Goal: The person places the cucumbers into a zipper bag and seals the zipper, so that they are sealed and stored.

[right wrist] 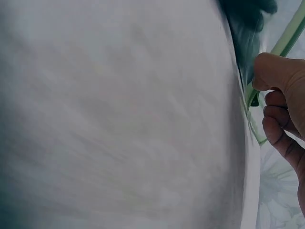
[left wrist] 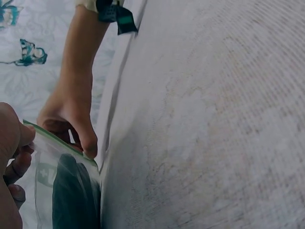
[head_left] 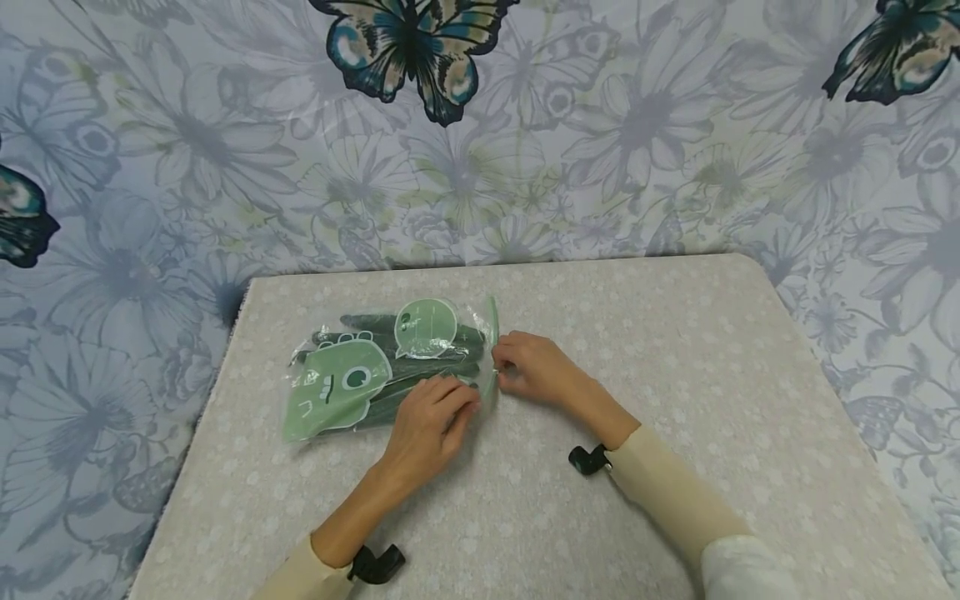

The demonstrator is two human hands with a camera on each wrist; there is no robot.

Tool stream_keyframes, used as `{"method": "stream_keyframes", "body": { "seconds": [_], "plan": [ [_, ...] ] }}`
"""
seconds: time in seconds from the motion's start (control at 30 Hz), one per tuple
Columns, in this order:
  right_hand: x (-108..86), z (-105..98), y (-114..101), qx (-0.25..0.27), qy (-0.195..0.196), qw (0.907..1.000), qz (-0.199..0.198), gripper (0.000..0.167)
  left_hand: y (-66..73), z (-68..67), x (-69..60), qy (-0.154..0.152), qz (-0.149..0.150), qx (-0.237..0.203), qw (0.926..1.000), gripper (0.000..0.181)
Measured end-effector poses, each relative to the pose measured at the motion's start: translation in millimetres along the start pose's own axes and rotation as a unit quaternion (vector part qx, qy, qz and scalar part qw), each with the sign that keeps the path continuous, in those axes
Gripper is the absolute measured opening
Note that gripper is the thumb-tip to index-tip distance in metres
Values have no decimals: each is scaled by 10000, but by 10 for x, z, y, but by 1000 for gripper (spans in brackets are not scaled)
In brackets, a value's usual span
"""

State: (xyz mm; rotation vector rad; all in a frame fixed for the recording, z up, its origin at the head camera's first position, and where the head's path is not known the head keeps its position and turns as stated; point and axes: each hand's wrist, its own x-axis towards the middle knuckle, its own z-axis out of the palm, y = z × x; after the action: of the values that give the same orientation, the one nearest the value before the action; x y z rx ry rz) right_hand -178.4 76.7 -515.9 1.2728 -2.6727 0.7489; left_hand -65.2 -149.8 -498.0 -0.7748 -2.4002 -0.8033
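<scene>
A clear zip bag (head_left: 333, 379) with a light green cartoon print lies on the left part of the table. Inside it are several long dark green things (head_left: 427, 367) with rounded ends; their kind is unclear. My right hand (head_left: 543, 371) pinches the green zip strip (head_left: 491, 333) at the bag's right end between thumb and finger, and the right wrist view shows this hand (right wrist: 286, 90) close up. With its fingertips near the lower end of the strip, my left hand (head_left: 435, 417) pinches the bag's edge. Part of the bag is hidden under that hand.
A pale patterned cloth covers the table (head_left: 675, 350). Behind it hangs a floral curtain (head_left: 637, 150) with butterflies. Each wrist wears a small black camera mount, such as the left one (head_left: 377, 565).
</scene>
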Motion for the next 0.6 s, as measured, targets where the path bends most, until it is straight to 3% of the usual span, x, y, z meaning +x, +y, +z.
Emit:
{"method": "stream_keyframes", "body": {
  "seconds": [0.17, 0.6],
  "plan": [
    [181, -8, 153, -282, -246, 9993, 75, 21, 0, -30, 21, 45, -101, -160, 9998, 9],
    [560, -27, 436, -928, -371, 9947, 255, 25, 29, -102, 72, 211, -219, -367, 9989, 5]
  ]
}}
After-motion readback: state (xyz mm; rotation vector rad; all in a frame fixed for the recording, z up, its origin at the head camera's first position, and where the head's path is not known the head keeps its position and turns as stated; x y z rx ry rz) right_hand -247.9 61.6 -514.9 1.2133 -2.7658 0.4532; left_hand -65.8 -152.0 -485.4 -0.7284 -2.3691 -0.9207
